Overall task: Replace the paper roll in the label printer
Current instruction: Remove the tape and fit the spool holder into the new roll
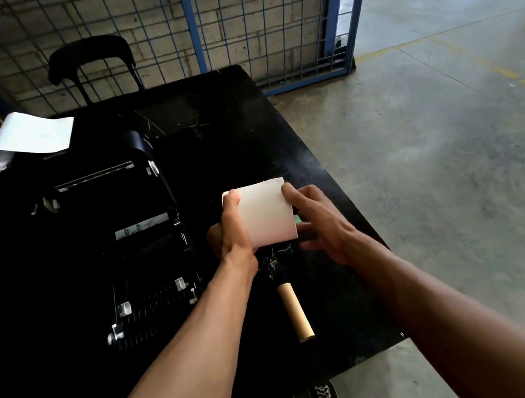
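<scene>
- The white paper roll (pixel 267 213) is held in the air over the black table (pixel 223 118), just right of the printer (pixel 129 242).
- The left hand (pixel 230 235) grips the roll's left end, fingers curled round it and thumb lying on top.
- The right hand (pixel 322 223) pinches the roll's right end between forefinger and thumb; its other fingers are loosely spread.
- The printer stands open with its lid raised.
- A bare cardboard tube (pixel 295 311) lies on the table, nearer than the roll, between the forearms.
- Loose papers (pixel 2 148) sit at the far left; a black chair (pixel 92 64) stands beyond the table, before a wire fence (pixel 257 8).
</scene>
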`<state>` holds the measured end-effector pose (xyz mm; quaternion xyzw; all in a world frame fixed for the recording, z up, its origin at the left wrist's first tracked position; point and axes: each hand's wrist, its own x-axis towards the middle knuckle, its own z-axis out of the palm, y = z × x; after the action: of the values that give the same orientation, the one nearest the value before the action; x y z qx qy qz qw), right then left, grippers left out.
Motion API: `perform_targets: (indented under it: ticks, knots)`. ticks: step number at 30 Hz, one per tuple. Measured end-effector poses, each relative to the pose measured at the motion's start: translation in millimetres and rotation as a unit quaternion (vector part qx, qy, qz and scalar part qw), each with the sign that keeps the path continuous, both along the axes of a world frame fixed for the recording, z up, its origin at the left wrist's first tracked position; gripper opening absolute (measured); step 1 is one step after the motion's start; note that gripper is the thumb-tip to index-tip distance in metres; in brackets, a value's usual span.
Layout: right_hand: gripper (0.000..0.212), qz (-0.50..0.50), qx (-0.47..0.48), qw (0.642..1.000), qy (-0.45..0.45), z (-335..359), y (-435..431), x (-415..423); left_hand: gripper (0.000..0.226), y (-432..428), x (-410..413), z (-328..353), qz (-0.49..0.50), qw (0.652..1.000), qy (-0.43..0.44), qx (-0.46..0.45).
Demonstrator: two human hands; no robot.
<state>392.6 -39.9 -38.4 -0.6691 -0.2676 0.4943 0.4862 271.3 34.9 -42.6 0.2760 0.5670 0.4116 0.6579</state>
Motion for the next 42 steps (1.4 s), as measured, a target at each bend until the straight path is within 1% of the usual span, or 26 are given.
perform_targets:
  ticks: [2, 4, 8, 10, 12, 13, 14, 16, 17, 18, 19, 20, 21, 22, 23, 24, 25, 26, 31, 32, 33, 34, 36, 38, 40, 42]
  knots:
    - [0.065, -0.020, -0.014, 0.997, 0.074, -1, 5, -9, 0.052, -3, 5, -1, 0.008, 0.999, 0.021, 0.026]
    - [0.074, -0.079, -0.014, 0.988, 0.132, 2, 13, -16, 0.054, -7, 9, -3, 0.010, 0.998, 0.035, 0.052]
    - [0.079, -0.148, -0.004, 0.983, 0.110, -1, 21, -15, 0.051, -8, 9, -5, -0.031, 0.998, 0.003, 0.056]
    - [0.076, -0.159, 0.003, 0.982, 0.106, -5, 22, -13, 0.063, -7, 6, -2, -0.063, 0.995, 0.037, 0.067]
    - [0.072, -0.155, 0.007, 0.983, 0.096, -7, 21, -9, 0.077, -3, -1, -1, -0.091, 0.991, 0.086, 0.052]
    - [0.071, -0.153, 0.009, 0.984, 0.088, -7, 22, -7, 0.079, 0, -6, -1, -0.105, 0.990, 0.085, 0.042]
    - [0.071, -0.151, 0.011, 0.985, 0.085, -8, 22, -4, 0.077, 3, -12, -3, -0.117, 0.990, 0.068, 0.035]
    - [0.070, -0.148, 0.019, 0.985, 0.086, -10, 23, 0, 0.059, 5, -22, -11, -0.115, 0.991, 0.060, 0.031]
    - [0.069, -0.147, 0.021, 0.985, 0.085, -11, 24, 2, 0.045, 3, -26, -16, -0.101, 0.991, 0.082, 0.026]
    - [0.068, -0.145, 0.019, 0.986, 0.083, -11, 25, 4, 0.029, -2, -29, -23, -0.095, 0.985, 0.139, 0.027]
    - [0.068, -0.142, 0.016, 0.986, 0.081, -11, 27, 6, 0.015, -7, -33, -31, -0.123, 0.964, 0.231, 0.035]
    - [0.066, -0.138, 0.012, 0.987, 0.081, -11, 29, 8, 0.010, -15, -37, -41, -0.189, 0.923, 0.333, 0.034]
    - [0.065, -0.133, 0.010, 0.988, 0.083, -12, 31, 9, 0.024, -25, -40, -50, -0.264, 0.866, 0.425, 0.016]
    - [0.063, -0.128, 0.009, 0.988, 0.088, -13, 34, 11, 0.046, -37, -43, -60, -0.328, 0.805, 0.494, -0.006]
    - [0.062, -0.124, 0.008, 0.988, 0.091, -13, 36, 12, 0.064, -48, -46, -68, -0.368, 0.761, 0.534, -0.018]
    - [0.063, -0.120, 0.006, 0.988, 0.093, -14, 38, 12, 0.074, -56, -48, -76, -0.385, 0.734, 0.559, -0.017]
    - [0.064, -0.117, 0.005, 0.989, 0.093, -14, 41, 13, 0.076, -63, -48, -82, -0.388, 0.720, 0.576, -0.010]
    - [0.064, -0.114, 0.005, 0.989, 0.094, -15, 43, 14, 0.074, -65, -48, -88, -0.380, 0.716, 0.586, -0.004]
    - [0.055, -0.099, -0.003, 0.991, 0.088, -16, 53, 16, 0.055, -58, -45, -96, -0.354, 0.726, 0.589, 0.007]
    - [0.054, -0.094, -0.006, 0.992, 0.087, -17, 54, 17, 0.048, -56, -48, -93, -0.347, 0.731, 0.587, 0.012]
    - [0.055, -0.088, -0.008, 0.992, 0.087, -17, 55, 17, 0.040, -52, -50, -91, -0.329, 0.745, 0.579, 0.020]
    - [0.059, -0.084, -0.009, 0.993, 0.086, -17, 56, 17, 0.031, -45, -52, -86, -0.295, 0.772, 0.563, 0.031]
    - [0.069, -0.080, -0.013, 0.993, 0.085, -18, 57, 17, 0.018, -27, -51, -67, -0.188, 0.840, 0.506, 0.057]
    - [0.072, -0.077, -0.011, 0.993, 0.085, -17, 58, 16, 0.024, -2, -44, -42, -0.070, 0.891, 0.442, 0.082]
    - [0.071, -0.076, -0.004, 0.994, 0.081, -15, 59, 13, 0.031, 20, -34, -15, 0.009, 0.911, 0.392, 0.127]
    - [0.070, -0.080, 0.001, 0.994, 0.075, -12, 60, 8, 0.032, 33, -27, 5, 0.034, 0.920, 0.349, 0.175]
